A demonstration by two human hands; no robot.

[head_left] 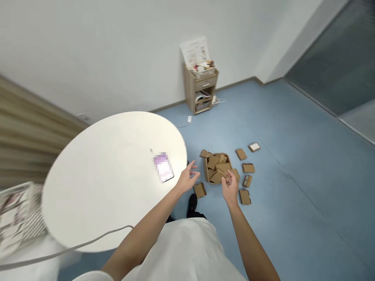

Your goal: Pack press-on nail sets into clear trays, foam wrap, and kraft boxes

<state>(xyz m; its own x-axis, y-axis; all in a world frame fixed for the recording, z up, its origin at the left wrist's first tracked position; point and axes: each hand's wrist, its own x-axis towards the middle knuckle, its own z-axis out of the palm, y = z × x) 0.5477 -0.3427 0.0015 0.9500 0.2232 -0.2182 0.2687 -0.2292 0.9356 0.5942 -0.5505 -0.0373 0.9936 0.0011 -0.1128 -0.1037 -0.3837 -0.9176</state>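
My left hand (186,178) hovers just past the right edge of the round white table (117,171), fingers apart and nothing in them. To its right, my right hand (230,188) is held out with loosely bent, parted fingers, also holding nothing. Below and between the hands, an open cardboard box (206,170) stands on the floor, heaped with small brown cardboard boxes (223,166). Several more small boxes lie to its right, among them a flat box (248,168) and one with a white top (254,146). Another small box (200,190) lies near my shoe (192,202).
On the table lies a blurred-out, phone-like device (164,168); a grey cable (96,238) crosses the table's near edge. A small wooden cabinet (190,88) bearing a basket (204,70) stands against the wall. Left are a curtain (23,132) and a striped basket (33,218).
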